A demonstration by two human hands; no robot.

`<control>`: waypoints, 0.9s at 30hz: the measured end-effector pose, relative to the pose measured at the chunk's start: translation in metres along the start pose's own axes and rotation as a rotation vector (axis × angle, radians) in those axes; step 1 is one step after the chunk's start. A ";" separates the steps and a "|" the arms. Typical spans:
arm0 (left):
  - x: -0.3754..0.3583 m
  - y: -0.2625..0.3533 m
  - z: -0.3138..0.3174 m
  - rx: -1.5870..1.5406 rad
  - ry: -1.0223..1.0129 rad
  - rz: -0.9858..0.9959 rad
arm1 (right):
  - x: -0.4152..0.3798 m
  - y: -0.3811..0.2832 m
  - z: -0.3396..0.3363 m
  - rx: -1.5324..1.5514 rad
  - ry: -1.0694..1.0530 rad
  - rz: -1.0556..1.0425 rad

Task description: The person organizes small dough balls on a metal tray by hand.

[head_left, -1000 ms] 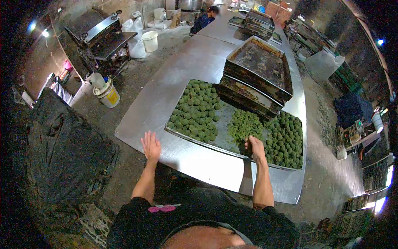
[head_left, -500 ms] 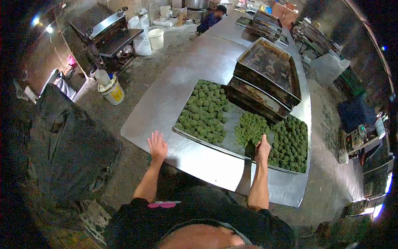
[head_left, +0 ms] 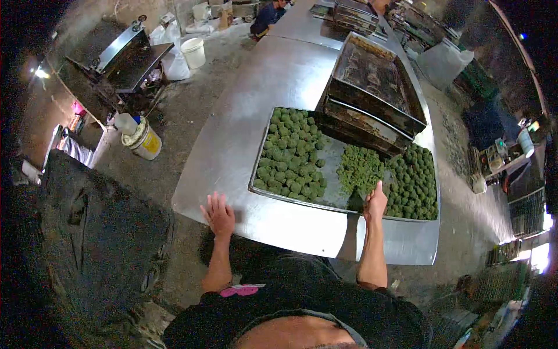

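The left hand (head_left: 219, 214) is lying flat and open, fingers spread, on the near edge of the steel table (head_left: 256, 104), holding nothing. To its right, the right hand (head_left: 375, 203) is reaching over the near rim of the shallow tray (head_left: 296, 200); it is closed around a dark flat tool (head_left: 356, 200) whose blade is pointing into the tray, though the tool is too small to make out clearly.

Just beyond the right hand's fingertips, a loose heap of green crumbs (head_left: 360, 167) is lying in the middle of the tray. To the right of that hand, green balls (head_left: 414, 183) are packing the tray's right end, close against the heap. To the left of the right hand, and ahead of the left hand, a second batch of green balls (head_left: 289, 155) is filling the tray's left end, with a bare strip of metal between it and the heap.

Farther beyond the heap, stacked dark baking pans (head_left: 372, 93) are resting on the table, their near edge overlapping the tray's far side. Off to the left of the left hand, on the floor, a yellow bucket (head_left: 142, 139) is standing, and farther away a white bucket (head_left: 193, 52). At the far end of the table another person (head_left: 267, 16) in dark blue is bending down.
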State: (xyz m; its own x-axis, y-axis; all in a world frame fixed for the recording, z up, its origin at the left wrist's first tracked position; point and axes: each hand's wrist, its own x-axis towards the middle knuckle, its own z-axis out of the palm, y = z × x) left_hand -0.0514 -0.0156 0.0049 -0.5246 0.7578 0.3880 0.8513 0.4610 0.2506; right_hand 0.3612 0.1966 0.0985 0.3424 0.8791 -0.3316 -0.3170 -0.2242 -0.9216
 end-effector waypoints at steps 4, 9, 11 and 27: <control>0.003 -0.003 0.006 0.022 0.020 -0.003 | -0.028 -0.020 0.004 -0.308 -0.198 -0.098; -0.001 -0.006 0.007 -0.004 0.004 -0.006 | -0.038 -0.022 -0.004 0.216 -0.297 0.100; 0.001 -0.006 0.010 -0.018 0.028 -0.001 | -0.020 -0.001 -0.010 0.385 -0.210 0.172; 0.004 0.005 -0.005 -0.033 -0.063 -0.045 | -0.019 -0.027 -0.043 0.206 -0.285 0.222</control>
State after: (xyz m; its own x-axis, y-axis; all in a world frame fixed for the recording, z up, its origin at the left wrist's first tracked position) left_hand -0.0495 -0.0128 0.0119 -0.5594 0.7650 0.3191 0.8257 0.4803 0.2958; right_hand 0.4013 0.1680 0.1210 -0.0037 0.9066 -0.4221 -0.5355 -0.3583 -0.7648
